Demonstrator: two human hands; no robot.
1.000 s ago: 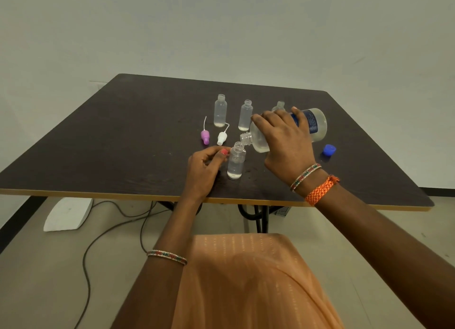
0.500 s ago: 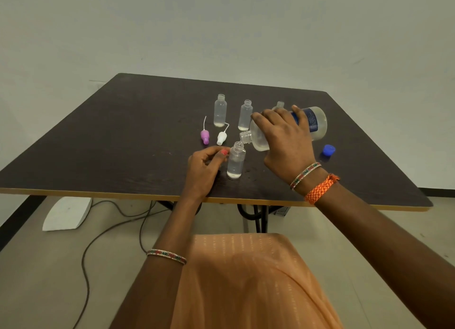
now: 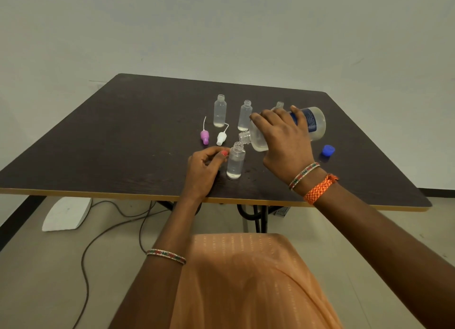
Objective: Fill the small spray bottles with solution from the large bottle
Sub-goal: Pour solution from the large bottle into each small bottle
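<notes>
My right hand grips the large clear bottle, tipped on its side with its open mouth just above the neck of a small clear bottle. That small bottle stands upright near the table's front edge with a little liquid at its bottom. My left hand rests on the table beside it, thumb and fingertips at the bottle's shoulder. Two more small open bottles stand behind, and a third shows only its neck behind my right hand.
A purple spray cap and a white spray cap lie on the dark table left of the bottles. The blue cap lies to the right. Cables and a white pad lie on the floor.
</notes>
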